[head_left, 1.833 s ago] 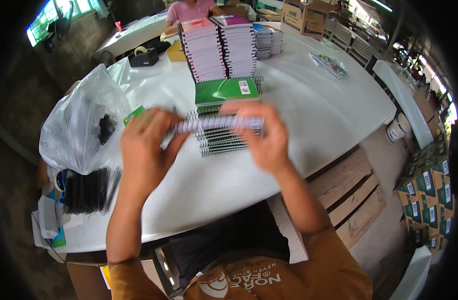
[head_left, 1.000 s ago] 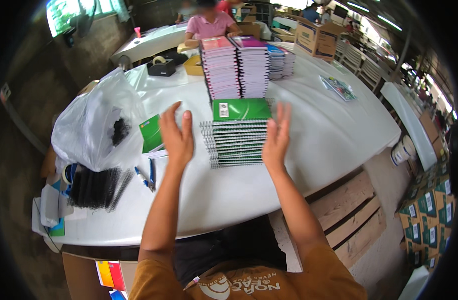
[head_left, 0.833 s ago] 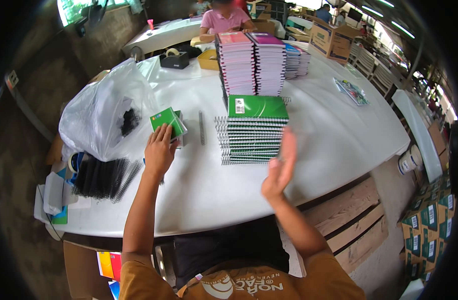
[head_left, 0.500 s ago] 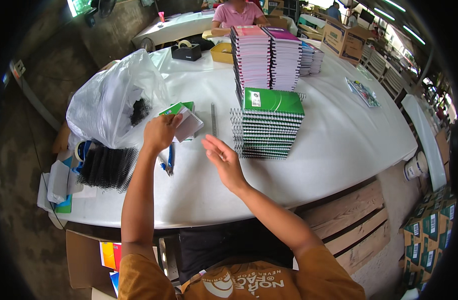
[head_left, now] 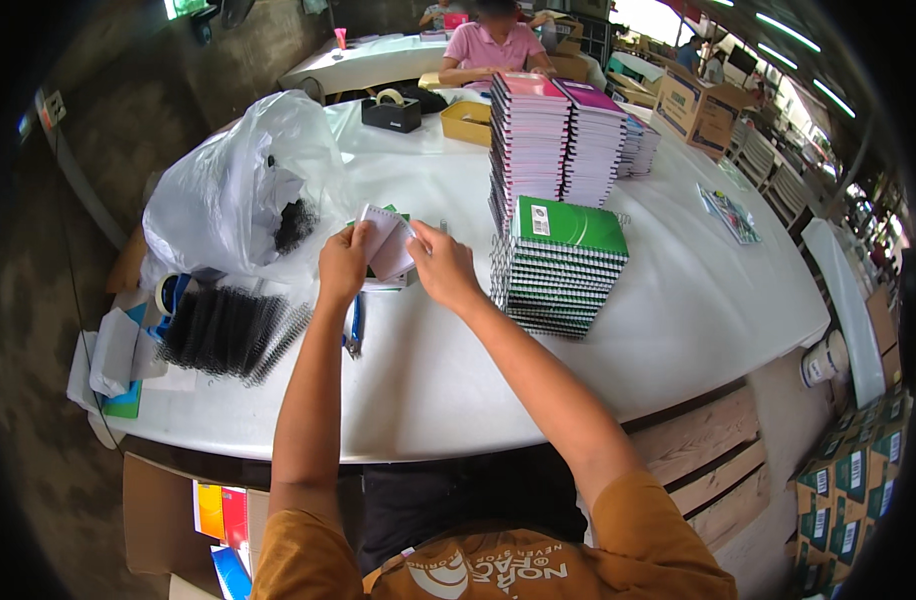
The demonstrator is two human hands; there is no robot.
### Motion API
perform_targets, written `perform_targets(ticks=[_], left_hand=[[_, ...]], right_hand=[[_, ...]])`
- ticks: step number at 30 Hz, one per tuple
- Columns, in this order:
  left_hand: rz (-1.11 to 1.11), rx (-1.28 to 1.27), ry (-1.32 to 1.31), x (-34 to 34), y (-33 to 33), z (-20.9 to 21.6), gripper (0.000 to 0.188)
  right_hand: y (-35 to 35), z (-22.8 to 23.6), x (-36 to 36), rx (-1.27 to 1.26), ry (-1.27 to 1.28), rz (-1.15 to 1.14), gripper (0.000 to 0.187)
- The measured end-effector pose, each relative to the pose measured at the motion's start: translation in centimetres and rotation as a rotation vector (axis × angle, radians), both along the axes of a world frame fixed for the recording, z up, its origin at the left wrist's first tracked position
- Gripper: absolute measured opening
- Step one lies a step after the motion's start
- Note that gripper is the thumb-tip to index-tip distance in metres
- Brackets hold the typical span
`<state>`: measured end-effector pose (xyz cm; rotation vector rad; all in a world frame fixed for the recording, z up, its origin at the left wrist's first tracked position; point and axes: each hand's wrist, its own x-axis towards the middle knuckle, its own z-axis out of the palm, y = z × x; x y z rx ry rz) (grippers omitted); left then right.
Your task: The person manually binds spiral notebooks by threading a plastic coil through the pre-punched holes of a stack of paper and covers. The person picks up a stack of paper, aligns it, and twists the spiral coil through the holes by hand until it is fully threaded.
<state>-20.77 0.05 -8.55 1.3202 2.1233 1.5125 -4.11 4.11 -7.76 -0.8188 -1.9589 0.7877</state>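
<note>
My left hand (head_left: pixel 343 265) and my right hand (head_left: pixel 443 268) both hold a small notebook block (head_left: pixel 388 240), lifted from a small stack with a green cover at the middle left of the white table (head_left: pixel 678 320). The pages face up, tilted. To the right of my right hand stands a stack of green spiral notebooks (head_left: pixel 558 270). Behind that stack rise two taller piles of pink and purple notebooks (head_left: pixel 558 140).
A clear plastic bag (head_left: pixel 238 200) with black coils lies at the left. Loose black spiral coils (head_left: pixel 228 330) lie near the left edge, pens (head_left: pixel 354 330) beside them. A tape dispenser (head_left: pixel 393 110) and a person in pink sit at the far side. Cardboard boxes stand at the right.
Both hands left the green notebook stack and moved left. The left hand picked up the small notebook block, and the right hand has joined it there.
</note>
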Motion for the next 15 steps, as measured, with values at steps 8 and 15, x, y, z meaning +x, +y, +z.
perform_targets(ticks=[8,15], left_hand=[[-0.036,0.035,0.484,2.6,-2.7,0.9,0.039],[-0.096,0.000,0.604,3.2,-3.5,1.3,0.036]], right_hand=[[2.2,3.9,-1.2,-0.568,0.114,0.188,0.048],[1.9,7.1,-1.3,-0.757,0.145,0.239,0.075]])
